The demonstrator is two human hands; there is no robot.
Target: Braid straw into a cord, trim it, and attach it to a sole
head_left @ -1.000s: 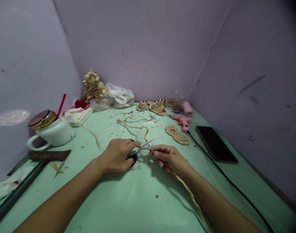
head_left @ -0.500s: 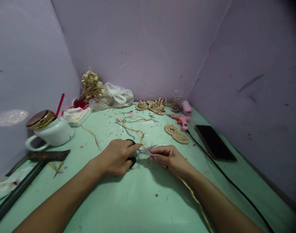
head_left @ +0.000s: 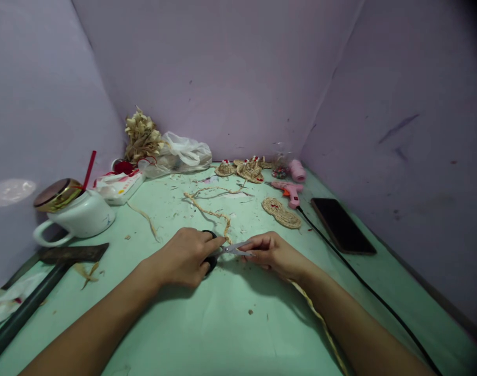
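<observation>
My left hand (head_left: 186,256) grips a pair of scissors (head_left: 227,250) by the black handles, with the blades pointing right and slightly apart. Close beside the blade tips, my right hand (head_left: 276,255) is closed in a pinch on a braided straw cord (head_left: 312,305), which trails from under the palm along the forearm to the bottom edge. Another stretch of braid (head_left: 215,212) winds over the table from the blades toward the back. Whether the cord is cut through between the blades is hard to see.
A coiled straw piece (head_left: 281,213), a pink glue gun (head_left: 290,192) with a black cable and a phone (head_left: 343,225) lie to the right. Several finished straw pieces (head_left: 249,169) sit at the back. On the left are a white mug (head_left: 84,215) and a hammer (head_left: 74,254).
The scissor blades have closed a little around the cord. Both hands stay almost in place, while the whole view has shifted slightly.
</observation>
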